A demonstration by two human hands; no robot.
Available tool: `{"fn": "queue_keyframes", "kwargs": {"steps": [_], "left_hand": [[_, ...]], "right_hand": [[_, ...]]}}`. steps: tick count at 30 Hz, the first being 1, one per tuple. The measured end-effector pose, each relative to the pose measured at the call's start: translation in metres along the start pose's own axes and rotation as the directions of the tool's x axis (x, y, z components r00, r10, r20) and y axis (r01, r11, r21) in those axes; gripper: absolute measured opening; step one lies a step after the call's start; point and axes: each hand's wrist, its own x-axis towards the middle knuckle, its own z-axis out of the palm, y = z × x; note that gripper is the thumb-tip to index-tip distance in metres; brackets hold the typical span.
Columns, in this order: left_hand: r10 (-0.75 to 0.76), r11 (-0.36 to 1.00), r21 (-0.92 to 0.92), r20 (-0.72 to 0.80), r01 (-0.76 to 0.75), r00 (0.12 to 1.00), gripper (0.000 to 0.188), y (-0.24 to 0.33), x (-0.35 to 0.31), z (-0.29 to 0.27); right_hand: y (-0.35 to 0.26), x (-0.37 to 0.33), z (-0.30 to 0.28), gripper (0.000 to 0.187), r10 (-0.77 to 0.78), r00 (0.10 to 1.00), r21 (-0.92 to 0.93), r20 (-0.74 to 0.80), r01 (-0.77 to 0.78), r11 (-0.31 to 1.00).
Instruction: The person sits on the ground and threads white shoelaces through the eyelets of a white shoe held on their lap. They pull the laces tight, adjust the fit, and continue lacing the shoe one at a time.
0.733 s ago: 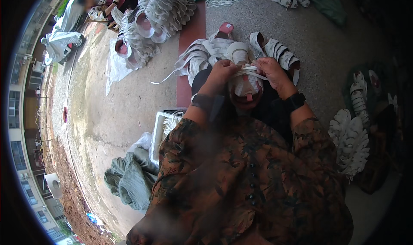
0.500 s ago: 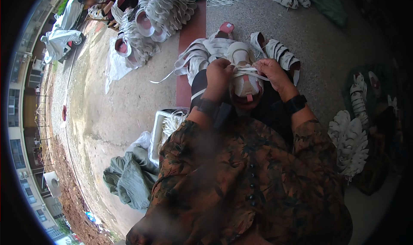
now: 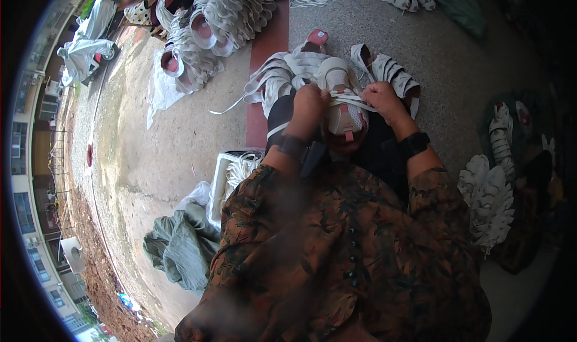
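Observation:
A white and pink shoe upper (image 3: 345,121) lies across my lap, its toe pointing away from me. White shoelace (image 3: 351,99) runs over its tongue and eyelets. At the left edge of the upper, my left hand (image 3: 309,108) is closed, with the lace end between its fingers. On the opposite edge my right hand (image 3: 384,102) pinches the lace too, which is drawn taut between both hands. The fingertips are partly hidden by the backs of the hands. Just beyond lie stacked white shoe uppers (image 3: 276,81), and more white uppers (image 3: 390,72) to the right.
At my left stands a white bin (image 3: 217,183) of laces, beside a grey-green cloth (image 3: 183,246). Big stacks of uppers (image 3: 234,15) stand far left, near another person (image 3: 138,9). More uppers (image 3: 490,201) lie at the right.
My hands have moved slightly apart, and the lace loops over the upper have tightened into a straighter line. The upper stays in place.

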Motion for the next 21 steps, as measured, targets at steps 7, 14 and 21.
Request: {"fn": "queue_keyframes", "kwargs": {"steps": [7, 14, 21], "left_hand": [[-0.001, 0.986, -0.168, -0.009, -0.001, 1.000, 0.031, 0.008, -0.023, -0.023], [-0.160, 0.633, -0.769, -0.018, 0.088, 0.987, 0.005, -0.055, -0.039, -0.049], [-0.119, 0.720, -0.687, 0.025, 0.104, 0.993, 0.009, -0.078, -0.068, -0.063]], "right_hand": [[-0.018, -0.013, 0.004, 0.004, 0.028, 0.998, 0.318, -0.065, -0.006, 0.948], [-0.010, -0.037, -0.029, 0.018, 0.269, 0.911, 0.683, -0.313, 0.019, 0.730], [0.018, -0.042, -0.044, 0.011, 0.026, 0.950, 0.206, -0.312, 0.041, 0.978]]}}
